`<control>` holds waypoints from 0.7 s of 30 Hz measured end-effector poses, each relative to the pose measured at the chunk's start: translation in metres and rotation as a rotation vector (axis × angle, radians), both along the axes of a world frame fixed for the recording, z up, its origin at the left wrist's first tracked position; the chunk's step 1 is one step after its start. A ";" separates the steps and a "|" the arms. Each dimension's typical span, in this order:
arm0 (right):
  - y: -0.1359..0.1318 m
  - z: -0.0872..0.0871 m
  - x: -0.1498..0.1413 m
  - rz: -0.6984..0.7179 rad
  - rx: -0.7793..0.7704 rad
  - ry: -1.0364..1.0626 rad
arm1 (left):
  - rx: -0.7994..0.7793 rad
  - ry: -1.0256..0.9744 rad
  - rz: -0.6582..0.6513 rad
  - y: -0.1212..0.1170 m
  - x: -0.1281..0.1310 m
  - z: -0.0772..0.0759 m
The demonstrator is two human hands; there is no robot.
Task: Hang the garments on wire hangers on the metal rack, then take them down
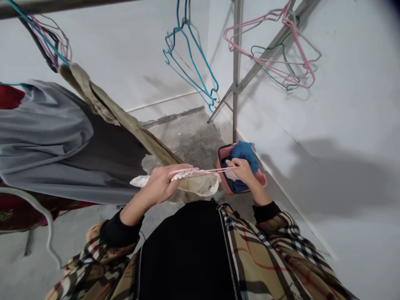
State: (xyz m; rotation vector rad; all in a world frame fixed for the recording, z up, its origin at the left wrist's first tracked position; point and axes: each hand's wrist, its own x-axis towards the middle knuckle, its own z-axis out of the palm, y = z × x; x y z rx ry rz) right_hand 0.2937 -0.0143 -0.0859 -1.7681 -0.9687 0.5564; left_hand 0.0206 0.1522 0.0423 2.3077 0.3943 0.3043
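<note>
A thin pink clothes hanger [215, 170] stretches between my hands, in front of my chest. My left hand [161, 181] is closed round one end of it, together with a cream garment [203, 185] that has a white lacy edge. The thumb lies along the pink wire. The garment hangs below the hanger with its opening facing up. At the other end, the fingers of my right hand [242, 171] pinch the pink hanger. Part of the hanger inside the garment and under the left fingers is hidden.
Below my right hand stands a pink basket [265, 180] with blue clothes [243, 154]. Blue hangers [190, 62] and pink hangers [268, 50] hang ahead by a metal frame [236, 83]. On the left hang khaki trousers [131, 125] and a grey cloth [43, 129].
</note>
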 end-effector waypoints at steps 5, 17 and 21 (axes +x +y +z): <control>0.009 -0.038 -0.004 -0.227 0.257 0.617 | -0.069 -0.008 0.002 -0.008 -0.001 -0.002; 0.037 -0.079 -0.050 0.019 0.064 0.665 | 0.150 -0.216 0.170 -0.012 0.006 -0.017; 0.064 -0.085 -0.054 0.032 -0.037 0.531 | 0.121 -0.244 0.106 -0.018 0.009 -0.019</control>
